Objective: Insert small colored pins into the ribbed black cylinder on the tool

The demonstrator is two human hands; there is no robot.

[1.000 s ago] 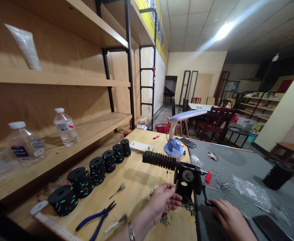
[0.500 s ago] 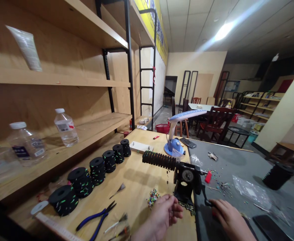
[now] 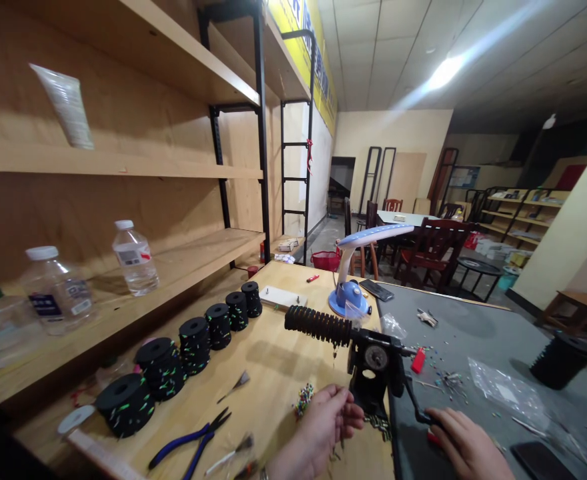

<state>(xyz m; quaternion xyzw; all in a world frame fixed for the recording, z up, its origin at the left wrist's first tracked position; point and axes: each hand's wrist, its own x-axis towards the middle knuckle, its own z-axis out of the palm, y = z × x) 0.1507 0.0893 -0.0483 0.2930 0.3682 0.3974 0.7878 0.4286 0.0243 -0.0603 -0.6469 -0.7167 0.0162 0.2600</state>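
Observation:
A black hand-cranked winder (image 3: pixel 376 357) stands at the seam of the wooden and grey tabletops. A ridged black spool (image 3: pixel 318 325) wound with cord sits on its shaft, pointing left. My right hand (image 3: pixel 466 440) is closed over the crank handle (image 3: pixel 431 437), whose red grip shows beneath the fingers. In front of the winder, my left hand (image 3: pixel 326 423) has its thumb and forefinger pinched together and the other fingers curled; what they hold is too small to make out. Multicoloured beads (image 3: pixel 303 400) lie in a pile just left of that hand.
Several black spools (image 3: pixel 193 347) with green flecks line the shelf side. Blue-handled pliers (image 3: pixel 191 440) and a small brush (image 3: pixel 234 387) lie at left. A blue desk lamp (image 3: pixel 348 293) stands behind the winder. Another black spool (image 3: pixel 561 360) and a plastic bag (image 3: pixel 503 387) are at right.
The crank handle and my right hand have shifted slightly down and right. My left hand keeps its pinch in nearly the same place. The whole view has tilted a little.

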